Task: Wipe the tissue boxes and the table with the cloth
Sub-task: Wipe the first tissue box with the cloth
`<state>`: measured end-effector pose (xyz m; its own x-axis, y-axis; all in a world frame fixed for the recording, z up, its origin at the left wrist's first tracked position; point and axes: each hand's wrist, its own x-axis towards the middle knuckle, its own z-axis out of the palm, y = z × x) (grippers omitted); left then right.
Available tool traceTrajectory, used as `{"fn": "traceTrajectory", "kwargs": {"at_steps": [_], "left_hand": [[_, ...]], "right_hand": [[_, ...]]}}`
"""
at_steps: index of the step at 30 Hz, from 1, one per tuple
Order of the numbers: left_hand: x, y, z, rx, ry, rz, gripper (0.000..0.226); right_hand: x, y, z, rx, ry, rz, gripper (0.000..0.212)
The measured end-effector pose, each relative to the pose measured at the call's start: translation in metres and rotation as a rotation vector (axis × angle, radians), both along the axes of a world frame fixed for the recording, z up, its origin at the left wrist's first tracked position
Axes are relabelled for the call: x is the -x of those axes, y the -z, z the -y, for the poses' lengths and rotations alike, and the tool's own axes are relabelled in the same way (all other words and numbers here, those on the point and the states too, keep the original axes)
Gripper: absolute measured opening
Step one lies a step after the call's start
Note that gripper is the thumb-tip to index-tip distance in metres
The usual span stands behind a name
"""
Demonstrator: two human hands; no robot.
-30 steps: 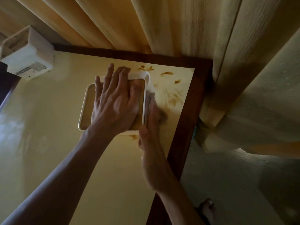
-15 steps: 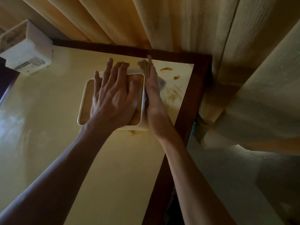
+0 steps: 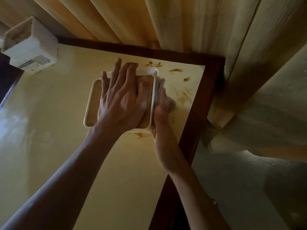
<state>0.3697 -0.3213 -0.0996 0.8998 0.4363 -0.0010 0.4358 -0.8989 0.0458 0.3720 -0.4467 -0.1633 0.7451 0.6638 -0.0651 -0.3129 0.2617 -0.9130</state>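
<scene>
Cloth [image 3: 159, 87] under right hand [image 3: 163, 113], against tissue box [image 3: 93, 103]

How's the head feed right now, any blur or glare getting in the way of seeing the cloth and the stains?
Head view: the right hand and the cloth are motion-blurred against the tissue box; the left hand is sharp. The scene is dim and yellow-tinted, with a pale sheen on the table at left. The brown stains read clearly; wide-angle distortion bends the edges.
</scene>
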Motion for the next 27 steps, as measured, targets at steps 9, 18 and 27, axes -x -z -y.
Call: {"fn": "traceTrajectory", "kwargs": {"at_steps": [9,18,27], "left_hand": [[-0.003,-0.006,0.011,0.179,-0.057,0.163,0.064],[0.033,-0.013,0.041,0.157,-0.297,0.43,0.063],[0.048,-0.002,0.052,0.188,-0.599,0.347,0.075]], "right_hand": [[-0.072,-0.015,-0.021,0.103,0.092,0.097,0.044],[-0.093,-0.014,-0.017,0.207,0.106,0.106,0.032],[-0.097,-0.017,-0.018,0.122,-0.008,0.161,0.033]]}}
